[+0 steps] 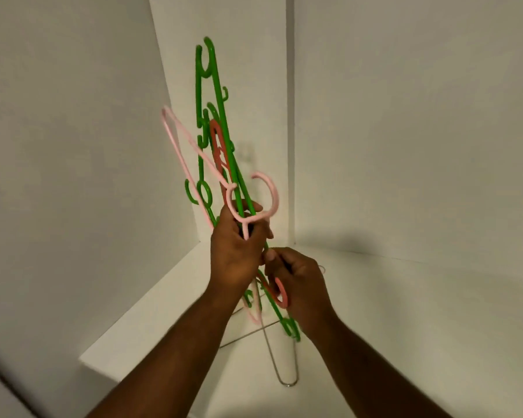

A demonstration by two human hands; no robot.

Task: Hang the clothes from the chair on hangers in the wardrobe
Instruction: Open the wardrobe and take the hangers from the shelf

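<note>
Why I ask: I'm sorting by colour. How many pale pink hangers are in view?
1. The pale pink hanger is gripped at its neck by the left hand, alongside the green hangers. Others may be hidden among them.

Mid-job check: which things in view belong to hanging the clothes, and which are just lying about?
Job: green hangers, pink hanger and red hanger, bundled together and gripped by the left hand and the right hand.
Lying about: wire hanger, touched by neither hand, on the white shelf.
</note>
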